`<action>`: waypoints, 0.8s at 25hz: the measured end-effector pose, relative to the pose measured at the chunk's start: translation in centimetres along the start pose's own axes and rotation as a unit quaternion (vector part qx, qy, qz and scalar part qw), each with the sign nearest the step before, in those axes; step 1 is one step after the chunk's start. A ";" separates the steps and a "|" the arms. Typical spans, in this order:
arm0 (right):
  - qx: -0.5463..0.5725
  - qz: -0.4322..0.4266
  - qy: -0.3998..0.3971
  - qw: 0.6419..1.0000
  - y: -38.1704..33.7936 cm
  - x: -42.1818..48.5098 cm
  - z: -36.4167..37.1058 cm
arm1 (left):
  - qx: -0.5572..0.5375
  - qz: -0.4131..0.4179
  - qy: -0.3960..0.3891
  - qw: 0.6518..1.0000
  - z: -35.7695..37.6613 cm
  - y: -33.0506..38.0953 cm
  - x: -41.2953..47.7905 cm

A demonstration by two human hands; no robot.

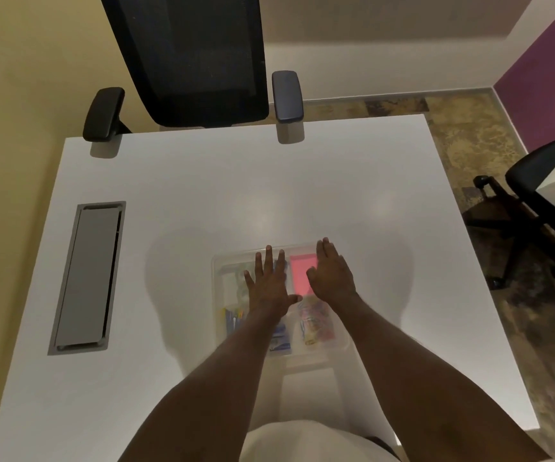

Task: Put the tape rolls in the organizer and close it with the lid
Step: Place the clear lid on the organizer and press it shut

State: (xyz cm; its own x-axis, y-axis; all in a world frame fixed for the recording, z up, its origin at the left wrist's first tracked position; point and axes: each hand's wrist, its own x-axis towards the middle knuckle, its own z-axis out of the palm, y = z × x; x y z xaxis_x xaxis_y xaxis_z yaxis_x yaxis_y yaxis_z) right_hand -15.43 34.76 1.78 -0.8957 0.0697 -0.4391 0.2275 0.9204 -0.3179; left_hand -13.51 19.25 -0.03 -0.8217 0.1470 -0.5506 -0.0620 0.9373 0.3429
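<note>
A: Any brand or writing you can read?

B: None. The blue packets in the near compartment carry some print, but it is too blurred to make out.

A: Where is the organizer?

B: The clear organizer sits on the white surface, near the front edge and a little right of centre. A clear lid seems to lie over it; whether it is fully seated I cannot tell. The tape rolls I cannot pick out for certain; pale things show in the far left compartment, partly behind the left hand.

A: And the hands?

B: The left hand lies flat on top with its fingers spread and straight, gripping nothing. The right hand rests flat beside it, fingers together and extended, also gripping nothing. Between them a pink pad shows through. Nearer the person are yellow and blue items on the left and coloured clips on the right.

A: The room?

B: A grey cable hatch is set into the surface at left. A black mesh chair stands at the far side, another black chair at right on a mottled brown floor. The left wall is yellow, the right wall purple.
</note>
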 end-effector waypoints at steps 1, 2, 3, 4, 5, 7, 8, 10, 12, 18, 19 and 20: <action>0.003 0.004 0.000 1.000 -0.2 0.2 -0.2 | -0.002 0.001 0.000 1.000 0.0 0.0 0.1; -0.003 0.002 -0.004 1.000 -0.2 0.6 -0.7 | 0.002 0.000 0.003 1.000 0.0 -0.1 0.1; -0.011 -0.003 -0.016 1.000 -0.2 1.2 -1.4 | 0.008 -0.002 0.004 1.000 -0.1 -0.1 0.1; -0.013 -0.003 -0.030 0.999 -0.1 1.8 -2.2 | 0.015 -0.004 0.003 1.000 -0.1 0.0 0.1; -0.018 -0.001 -0.044 0.999 0.0 2.2 -3.0 | 0.021 -0.006 0.001 1.000 -0.2 0.2 0.1; -0.036 -0.003 -0.056 0.998 0.1 3.0 -3.8 | 0.022 -0.004 0.024 0.999 -0.7 0.5 0.2; -0.038 -0.005 -0.051 0.998 0.0 3.3 -3.9 | 0.002 -0.007 0.061 0.998 -1.2 0.5 0.3; -0.006 0.004 -0.033 0.999 -0.1 3.6 -3.7 | -0.047 -0.041 0.149 0.987 -2.7 -0.5 0.4; 0.069 0.028 -0.014 0.997 0.4 4.2 -3.1 | -0.041 -0.103 0.208 0.972 -4.2 -2.9 0.8; 0.157 0.086 -0.002 0.984 1.1 7.1 -0.8 | -0.227 -0.233 0.100 0.940 -6.8 -10.1 5.2; 0.165 0.103 0.001 0.981 1.1 7.8 -0.4 | -0.267 -0.241 0.095 0.928 -6.7 -10.6 5.8; 0.174 0.123 -0.005 0.977 1.2 8.5 0.2 | -0.297 -0.254 0.099 0.915 -6.3 -10.9 6.4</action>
State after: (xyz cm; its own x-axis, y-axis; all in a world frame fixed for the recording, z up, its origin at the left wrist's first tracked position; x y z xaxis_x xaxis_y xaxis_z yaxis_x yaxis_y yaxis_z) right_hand -22.76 36.35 -2.50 -0.7941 0.2673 -0.5458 0.5533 0.6895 -0.4674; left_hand -21.71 8.02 -2.47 -0.6851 -0.3752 -0.6244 -0.7125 0.5233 0.4674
